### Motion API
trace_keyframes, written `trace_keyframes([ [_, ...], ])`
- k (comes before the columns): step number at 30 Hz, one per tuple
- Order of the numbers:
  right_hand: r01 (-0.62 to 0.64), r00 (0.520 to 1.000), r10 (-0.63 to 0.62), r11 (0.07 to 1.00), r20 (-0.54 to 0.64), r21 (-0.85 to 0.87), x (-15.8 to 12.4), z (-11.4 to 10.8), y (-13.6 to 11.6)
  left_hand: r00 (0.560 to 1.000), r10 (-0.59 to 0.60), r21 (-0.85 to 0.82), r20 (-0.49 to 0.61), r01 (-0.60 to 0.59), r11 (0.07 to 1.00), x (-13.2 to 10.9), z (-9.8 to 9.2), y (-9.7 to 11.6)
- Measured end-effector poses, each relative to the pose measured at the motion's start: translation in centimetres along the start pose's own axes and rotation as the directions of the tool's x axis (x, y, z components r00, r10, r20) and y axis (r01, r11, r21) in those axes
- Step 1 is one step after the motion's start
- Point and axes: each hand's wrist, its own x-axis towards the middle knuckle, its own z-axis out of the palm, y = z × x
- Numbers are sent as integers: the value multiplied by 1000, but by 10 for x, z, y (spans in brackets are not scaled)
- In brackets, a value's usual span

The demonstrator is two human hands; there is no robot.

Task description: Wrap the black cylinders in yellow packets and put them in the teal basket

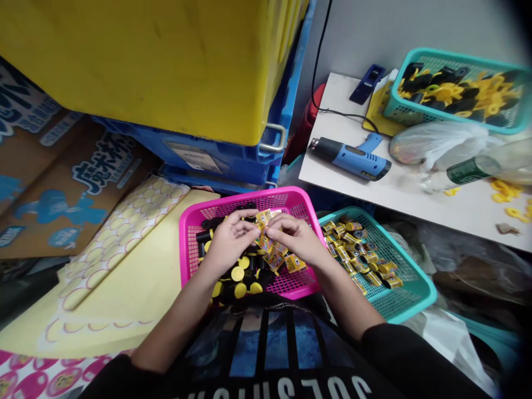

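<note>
the person's left hand (233,241) and right hand (297,238) meet above a rectangular bright pink plastic mesh basket (192,255). both sets of fingers are curled and narrow, thumbs and fingertips pinching a small yellow printed plastic sleeve (264,219) between them; which fingertip bears on which part is too small to tell. the sleeve is held over the middle of the basket, nearer its far edge than the person's shirt.

inside, black plastic cylinders with round yellow caps (238,274) fill the left part, running to the near left corner. more flat yellow printed plastic sleeves (295,263) lie toward the right edge, beneath the right hand.

just beside the pink basket's right edge sits a rectangular teal plastic mesh basket (401,303), with small cylinders in yellow printed wrapping (361,267) heaped toward its far left corner. the right forearm passes over the pink basket's near right corner.

beyond stands a white table (344,185). a blue and black heat gun (353,158) lies by its left edge, a dark blue tape dispenser (367,84) near its far left corner. farther right, a second teal plastic mesh basket (440,121) holds black and yellow plastic parts (451,93), and a clear bottle with a green label (474,170) lies nearer the front edge.
</note>
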Motion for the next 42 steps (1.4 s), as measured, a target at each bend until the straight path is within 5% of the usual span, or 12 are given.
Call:
trace_keyframes([
  [5, -93, 975, 111, 990, -192, 103, 19, 17, 0, 1000, -22, -180, -2, 21, 983, 2, 1, -1],
  [8, -62, 986, 63, 998, -153, 9, 27, 19, -1, 984, -8, -208, -177, -29, 978, 5, -8, -3],
  [10, -12, 999, 6, 986, -39, -167, 29, 21, 2, 954, 25, -178, -298, -81, 981, 7, -19, -4],
  [12, 174, 974, -98, 898, 203, -404, 27, 28, 10, 926, 58, -124, -374, -112, 986, 8, -31, -6],
  [14, 436, 865, -175, 728, 471, -530, 23, 39, 20, 913, 65, -93, -402, -111, 989, 8, -41, -9],
  [16, 590, 765, -189, 590, 615, -551, 21, 50, 30, 915, 47, -85, -401, -88, 993, 6, -48, -12],
  [18, 613, 752, -194, 558, 631, -559, 21, 54, 34, 920, 21, -78, -391, -56, 995, 3, -53, -14],
  [20, 543, 811, -234, 643, 536, -540, 22, 48, 31, 930, -7, -65, -368, -18, 998, -1, -56, -15],
  [23, 297, 952, -234, 868, 199, -398, 23, 25, 16, 953, -43, -8, -299, 43, 999, -7, -58, -16],
  [27, 26, 998, -21, 996, -58, 80, 22, -3, -3, 981, -50, 93, -186, 68, 993, -8, -53, -18],
  [32, -98, 992, 126, 882, -30, 460, 22, -5, -5, 994, -24, 163, -105, 41, 986, -6, -44, -21],
  [42, -150, 988, 131, 923, 77, 355, 21, -9, 3, 995, -22, 152, -99, 37, 988, -7, -41, -18],
])
